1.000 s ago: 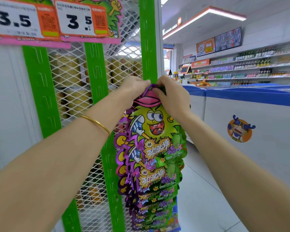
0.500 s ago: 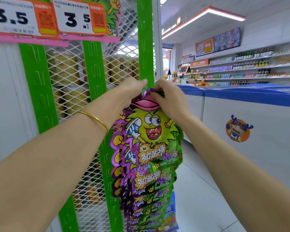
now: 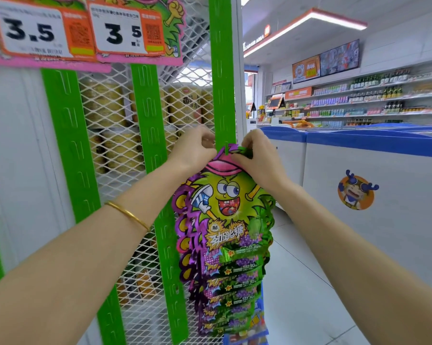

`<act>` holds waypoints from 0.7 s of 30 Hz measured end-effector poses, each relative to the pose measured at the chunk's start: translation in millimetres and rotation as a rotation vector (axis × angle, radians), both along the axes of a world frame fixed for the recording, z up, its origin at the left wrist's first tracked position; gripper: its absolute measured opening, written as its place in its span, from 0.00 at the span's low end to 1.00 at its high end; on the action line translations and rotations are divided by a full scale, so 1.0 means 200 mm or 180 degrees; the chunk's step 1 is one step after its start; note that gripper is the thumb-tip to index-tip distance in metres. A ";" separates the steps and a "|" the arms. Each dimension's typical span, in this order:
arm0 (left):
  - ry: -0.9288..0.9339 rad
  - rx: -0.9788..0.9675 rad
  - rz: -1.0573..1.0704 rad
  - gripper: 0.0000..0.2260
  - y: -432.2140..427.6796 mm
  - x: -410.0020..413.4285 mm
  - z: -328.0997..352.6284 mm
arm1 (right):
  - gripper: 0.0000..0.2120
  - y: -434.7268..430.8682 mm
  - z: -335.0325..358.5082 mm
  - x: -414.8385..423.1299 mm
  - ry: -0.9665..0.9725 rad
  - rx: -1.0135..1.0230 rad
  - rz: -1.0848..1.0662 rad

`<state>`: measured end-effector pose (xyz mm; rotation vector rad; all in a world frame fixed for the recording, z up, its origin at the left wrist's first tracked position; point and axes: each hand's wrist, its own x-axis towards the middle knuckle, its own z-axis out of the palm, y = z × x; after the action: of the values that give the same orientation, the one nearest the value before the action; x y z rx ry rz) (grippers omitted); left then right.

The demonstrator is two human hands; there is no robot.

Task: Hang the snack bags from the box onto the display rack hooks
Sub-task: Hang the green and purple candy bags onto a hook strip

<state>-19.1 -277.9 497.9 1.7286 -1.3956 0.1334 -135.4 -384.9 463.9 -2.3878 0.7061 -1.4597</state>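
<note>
Both bare forearms reached up toward 12 o'clock, the left entering from 8 o'clock and the right from 4 o'clock. The left hand [image 3: 195, 149] sat at 9 o'clock of the right hand [image 3: 258, 158], close beside it, wrists bent. Both hands' fingers [image 3: 249, 140] were curled, pinching the top edge of the snack bag [image 3: 224, 202].

Green-purple snack bags [image 3: 224, 227] against green rack strip [image 3: 221, 70]

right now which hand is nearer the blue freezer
Right. The right hand grips the top of the snack bag on the side toward the freezer. The left hand holds it farther off, across the green strip.
</note>
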 end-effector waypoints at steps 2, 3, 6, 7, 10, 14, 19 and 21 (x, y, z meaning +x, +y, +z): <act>-0.0360 -0.0194 0.0162 0.18 0.03 0.00 -0.06 | 0.17 0.03 -0.03 -0.02 -0.0122 -0.0094 -0.0124; -0.0581 -0.0342 0.0249 0.18 0.06 0.00 -0.09 | 0.18 0.05 -0.05 -0.04 -0.0192 -0.0204 -0.0245; -0.0926 -0.0792 0.0292 0.17 0.20 -0.04 -0.27 | 0.13 0.19 -0.19 -0.12 -0.0542 -0.0391 -0.0347; -0.0912 -0.0874 0.0240 0.16 0.26 -0.06 -0.36 | 0.10 0.26 -0.27 -0.14 -0.0589 -0.0330 -0.0214; -0.0612 -0.0728 -0.0061 0.14 0.45 -0.09 -0.74 | 0.08 0.44 -0.66 -0.17 -0.0124 0.0177 0.0367; -0.0164 0.0279 -0.0302 0.13 0.67 -0.04 -1.34 | 0.05 0.60 -1.26 -0.16 0.1213 0.0979 0.0932; 0.0659 0.1427 -0.0112 0.13 0.94 0.06 -1.94 | 0.04 0.73 -1.89 -0.15 0.2921 0.1911 0.1420; 0.0874 0.1552 -0.0035 0.12 1.00 0.09 -2.05 | 0.11 0.76 -2.06 -0.14 0.3532 0.1911 0.1331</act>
<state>-0.8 -78.1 87.7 2.0366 -1.2984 -0.4710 -163.0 -232.5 51.9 -2.4296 0.6290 0.3179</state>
